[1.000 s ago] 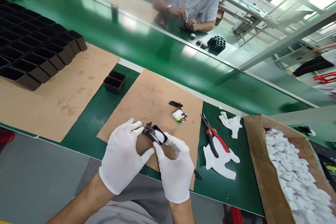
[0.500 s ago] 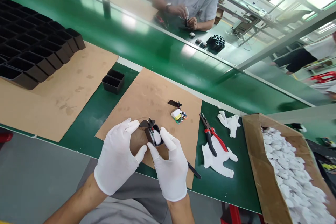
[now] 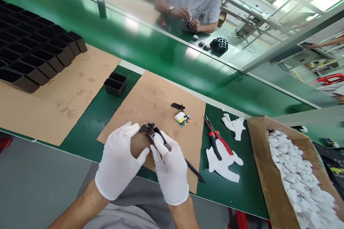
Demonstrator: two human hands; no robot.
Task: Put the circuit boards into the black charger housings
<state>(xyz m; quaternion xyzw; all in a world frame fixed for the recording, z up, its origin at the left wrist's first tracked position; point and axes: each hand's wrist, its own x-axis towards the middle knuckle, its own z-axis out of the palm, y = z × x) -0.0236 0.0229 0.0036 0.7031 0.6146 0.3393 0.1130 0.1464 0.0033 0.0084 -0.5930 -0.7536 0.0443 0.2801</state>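
Note:
My right hand (image 3: 172,171), in a white glove, grips a small black plastic case (image 3: 152,139), with a fingertip pressed at its mouth. A black lid (image 3: 147,127) with metal plug pins stands beside the opening, joined by short wires. My gloved left hand (image 3: 116,161) has its fingertips at the lid's left edge, its thumb low near the case. The case's contents are mostly hidden by my right fingers. Beyond my hands, a small circuit board (image 3: 182,118) with a white and yellow part lies wired to another black lid (image 3: 177,106).
Red-and-black pliers (image 3: 215,137) lie partly on a white glove (image 3: 223,166). A cardboard box (image 3: 259,157) of white bundles stands right. Two black cases (image 3: 114,85) and a large block of cases (image 3: 34,55) are left. A black strip (image 3: 195,171) lies by my right hand. A co-worker sits opposite.
My right fingers have moved onto the mouth of the case, covering the white part that showed inside. The case and lid have tilted and shifted slightly left.

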